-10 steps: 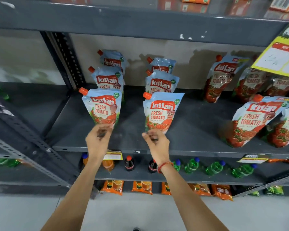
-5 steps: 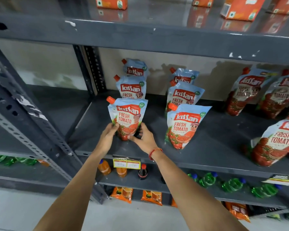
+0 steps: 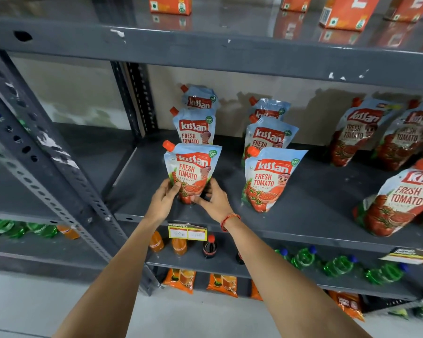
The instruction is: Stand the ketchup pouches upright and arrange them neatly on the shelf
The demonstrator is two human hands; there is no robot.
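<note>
Blue-and-red Kissan ketchup pouches with orange caps stand in two rows on the grey shelf [image 3: 310, 215]. My left hand [image 3: 163, 200] and my right hand [image 3: 214, 201] both grip the base of the front left pouch [image 3: 192, 168], which stands upright. Two more pouches line up behind it: a second pouch [image 3: 195, 126] and a third pouch [image 3: 198, 98]. The front pouch of the right row [image 3: 270, 179] stands free beside my right hand, with two more behind it. Further right, several pouches [image 3: 401, 198] lean back at an angle.
A perforated steel upright [image 3: 47, 172] runs diagonally at the left. A yellow price tag [image 3: 187, 232] hangs on the shelf edge under my hands. Small drink bottles [image 3: 209, 246] and green bottles [image 3: 337, 264] fill the shelf below. Orange cartons [image 3: 347, 11] stand on the top shelf.
My right hand has left the front pouch of the right row and moved left onto the front left pouch. Both hands now hold that pouch. The camera has shifted left and closer.
</note>
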